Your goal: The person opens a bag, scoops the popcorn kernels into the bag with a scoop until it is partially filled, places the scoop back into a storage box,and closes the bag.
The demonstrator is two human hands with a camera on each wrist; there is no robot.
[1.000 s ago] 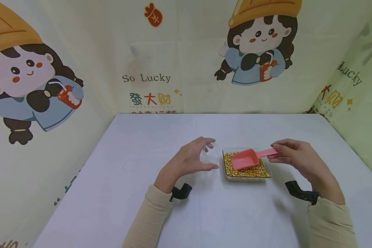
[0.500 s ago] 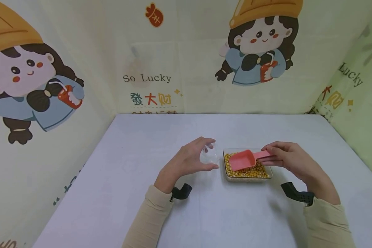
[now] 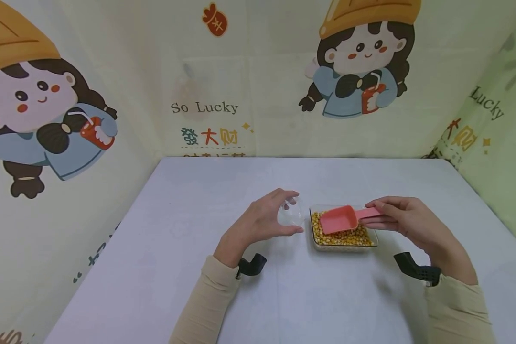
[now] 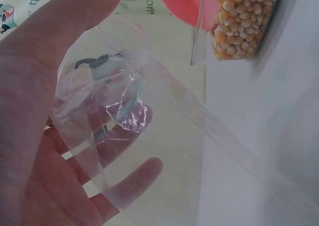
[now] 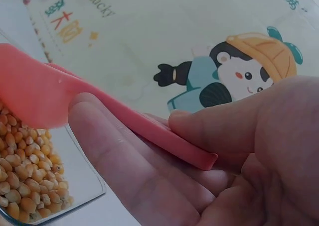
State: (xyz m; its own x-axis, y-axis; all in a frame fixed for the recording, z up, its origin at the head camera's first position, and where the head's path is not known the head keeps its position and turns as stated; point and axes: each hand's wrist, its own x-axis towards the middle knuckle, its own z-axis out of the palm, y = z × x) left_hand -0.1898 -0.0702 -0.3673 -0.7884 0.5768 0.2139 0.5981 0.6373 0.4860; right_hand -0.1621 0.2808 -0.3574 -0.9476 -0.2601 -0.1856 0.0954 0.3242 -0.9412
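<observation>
A pink scoop is held over a clear rectangular container of yellow corn kernels. My right hand pinches its handle between thumb and fingers, seen closely as the pink handle in the right wrist view. The scoop's bowl points left and shows no kernels in it. Left of the container, my left hand holds a thin clear plastic bag, thumb and fingers spread wide around it. In the left wrist view the clear bag hangs loosely across the fingers.
A white table lies under both hands, with a printed cloth backdrop behind it and at both sides. Black wrist mounts stick out from the cuffs. The container's near rim is close to the left thumb.
My right hand moved the scoop a little left, then slightly back right and up, over the kernels. The left hand and the bag stay almost still.
</observation>
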